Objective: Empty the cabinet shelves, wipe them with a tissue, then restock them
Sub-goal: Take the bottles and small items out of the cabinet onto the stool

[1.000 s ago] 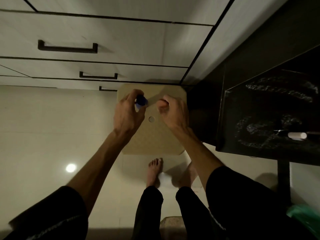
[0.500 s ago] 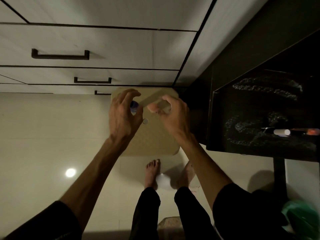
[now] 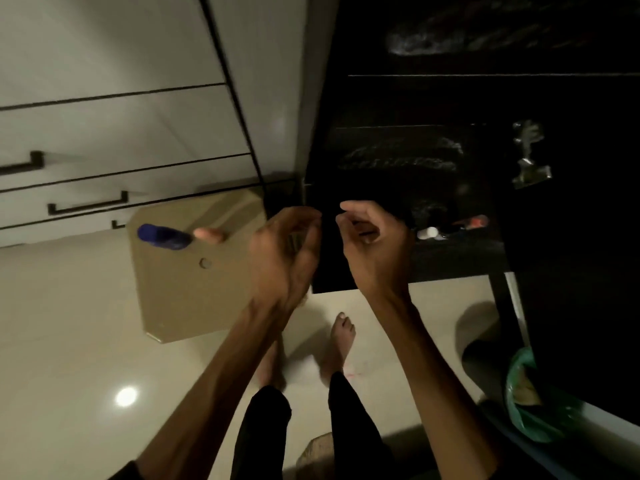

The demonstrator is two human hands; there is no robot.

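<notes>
A person stands barefoot before the dark cabinet [image 3: 450, 168], both hands raised at its lower shelf [image 3: 460, 251], where a small white-capped tube [image 3: 429, 233] and a red-tipped item [image 3: 476, 222] lie. A blue bottle [image 3: 162, 236] rests on the tan stool [image 3: 194, 289] to the left. Clearing that shelf well likely means lifting the small pieces one by one. Left hand [image 3: 284, 258] and right hand [image 3: 372, 247] hover close together, fingers loosely curled, apparently holding nothing.

Head camera looks steeply down, close over hands; blurred, perhaps turning.
</notes>
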